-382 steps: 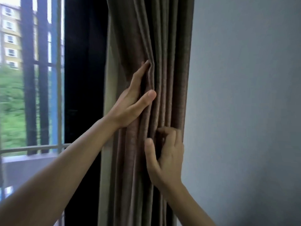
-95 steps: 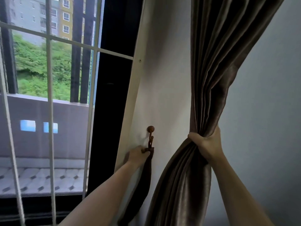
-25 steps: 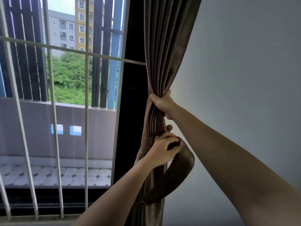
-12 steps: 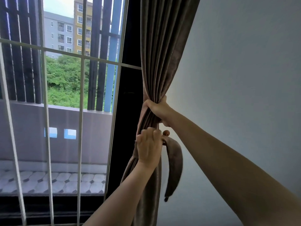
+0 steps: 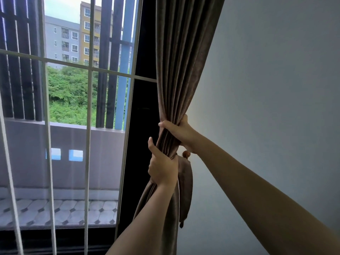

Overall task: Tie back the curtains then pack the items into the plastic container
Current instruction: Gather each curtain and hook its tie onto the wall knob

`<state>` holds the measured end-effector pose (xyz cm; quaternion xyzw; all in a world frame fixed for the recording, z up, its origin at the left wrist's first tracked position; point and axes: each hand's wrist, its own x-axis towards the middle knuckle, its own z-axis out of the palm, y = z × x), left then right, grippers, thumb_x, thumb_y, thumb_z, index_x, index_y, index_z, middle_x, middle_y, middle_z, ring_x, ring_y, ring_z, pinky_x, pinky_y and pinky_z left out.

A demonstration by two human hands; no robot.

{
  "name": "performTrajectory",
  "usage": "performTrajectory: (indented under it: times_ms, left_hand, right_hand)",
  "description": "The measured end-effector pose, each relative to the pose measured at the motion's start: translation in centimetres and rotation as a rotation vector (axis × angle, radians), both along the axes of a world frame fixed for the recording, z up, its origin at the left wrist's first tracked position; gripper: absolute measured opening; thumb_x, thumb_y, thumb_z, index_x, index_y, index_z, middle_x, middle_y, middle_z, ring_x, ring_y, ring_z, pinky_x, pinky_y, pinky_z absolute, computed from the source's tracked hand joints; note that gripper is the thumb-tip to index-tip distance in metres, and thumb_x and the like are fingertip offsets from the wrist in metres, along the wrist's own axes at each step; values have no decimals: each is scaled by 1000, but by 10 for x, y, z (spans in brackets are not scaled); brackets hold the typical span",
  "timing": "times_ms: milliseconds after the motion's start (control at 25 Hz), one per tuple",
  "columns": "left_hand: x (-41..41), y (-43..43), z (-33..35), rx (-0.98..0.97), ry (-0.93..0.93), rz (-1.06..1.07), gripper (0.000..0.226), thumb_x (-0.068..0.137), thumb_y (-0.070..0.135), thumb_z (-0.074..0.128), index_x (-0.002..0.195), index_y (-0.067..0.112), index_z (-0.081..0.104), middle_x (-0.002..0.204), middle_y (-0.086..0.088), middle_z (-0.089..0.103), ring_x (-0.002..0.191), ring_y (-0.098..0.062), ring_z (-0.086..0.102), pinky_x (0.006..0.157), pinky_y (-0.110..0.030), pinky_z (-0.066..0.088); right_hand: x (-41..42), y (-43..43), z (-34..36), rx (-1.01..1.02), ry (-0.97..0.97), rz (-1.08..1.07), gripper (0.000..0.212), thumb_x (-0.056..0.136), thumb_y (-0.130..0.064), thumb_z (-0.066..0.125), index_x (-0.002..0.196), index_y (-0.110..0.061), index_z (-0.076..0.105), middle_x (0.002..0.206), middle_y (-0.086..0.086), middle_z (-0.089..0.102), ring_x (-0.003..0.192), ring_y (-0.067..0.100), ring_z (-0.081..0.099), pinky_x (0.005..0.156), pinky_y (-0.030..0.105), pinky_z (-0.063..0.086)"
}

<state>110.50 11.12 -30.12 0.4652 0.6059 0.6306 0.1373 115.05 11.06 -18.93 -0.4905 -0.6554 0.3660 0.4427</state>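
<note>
A brown pleated curtain (image 5: 185,57) hangs gathered between the window and the wall. My right hand (image 5: 179,131) grips the bunched folds from the right, just above a small wooden wall hook (image 5: 186,154). Below it, my left hand (image 5: 161,167) wraps round the gathered curtain. A matching brown tieback strap (image 5: 184,190) hangs loose from the hook, to the right of my left hand. No plastic container is in view.
White window bars (image 5: 88,126) and a dark window frame (image 5: 139,126) stand to the left, with a tiled balcony, trees and buildings beyond. A plain grey wall (image 5: 276,89) fills the right side.
My left hand has let go of the tieback strap and now grips the curtain bundle. The strap hangs down limp from the hook. My right hand keeps its grip above the hook.
</note>
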Motion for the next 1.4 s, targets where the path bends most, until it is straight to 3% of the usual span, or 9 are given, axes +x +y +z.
performTrajectory:
  times_ms: [160,240,360,640,760,840,1040,1240,1400]
  left_hand:
    - [-4,-1,0,-16,-48,-24,89,77,29,71,144,16,15,107,-15,66,94,-38,65,80,-46,52]
    - [-3,-2,0,-22,-39,-36,92,77,25,72,146,17,11,112,-15,65,98,-38,64,85,-47,50]
    - [-1,-3,0,-7,-26,-9,93,77,27,73,146,16,12,114,-15,64,100,-38,64,85,-47,50]
    - [-25,-17,-3,15,-97,-333,82,71,28,76,136,23,25,110,0,60,95,-17,64,83,-33,53]
    - [-55,-22,-7,24,-664,-948,34,83,10,51,117,16,49,96,-1,62,79,-11,67,67,-24,54]
    - [-68,-14,-11,-35,-852,-1102,33,86,-3,33,108,9,54,92,-10,61,77,-18,64,64,-26,55]
    - [-74,6,-1,-191,-349,-1107,37,90,-7,47,119,13,54,97,-4,69,84,-10,67,66,-20,54]
    - [-81,15,3,-193,-134,-1181,30,86,-4,56,115,3,60,93,0,70,88,-10,67,73,-20,54]
    - [-84,22,6,-237,83,-1112,23,86,3,61,107,10,66,95,1,70,91,-9,65,79,-23,54]
  right_hand:
    - [44,-17,-45,50,69,-86,72,82,-6,64,139,-23,24,122,1,46,113,17,48,89,31,46]
    - [64,-21,-86,156,-129,-416,40,83,-13,66,118,-15,48,99,0,56,95,17,56,71,22,47]
    - [70,-21,-127,42,-297,-328,10,90,-24,56,97,-21,63,98,-2,66,93,16,61,79,26,50]
    - [43,-14,-123,-101,86,184,83,58,2,54,137,-18,39,124,12,58,115,27,57,98,47,49]
    - [37,-13,-123,-102,144,195,85,56,3,57,135,-21,38,120,10,59,109,26,60,85,39,54]
    - [30,-14,-124,-86,168,194,82,54,4,57,130,-19,39,112,8,61,100,19,63,75,30,53]
    - [23,-14,-122,-54,21,36,74,41,-15,63,114,-16,56,131,2,29,122,29,40,96,42,49]
    - [19,-23,-119,-68,13,20,57,44,-8,59,99,-18,52,110,22,54,93,27,57,74,37,52]
    - [19,-18,-130,105,-100,-48,72,41,-22,66,111,-21,51,111,12,58,102,27,60,83,45,53]
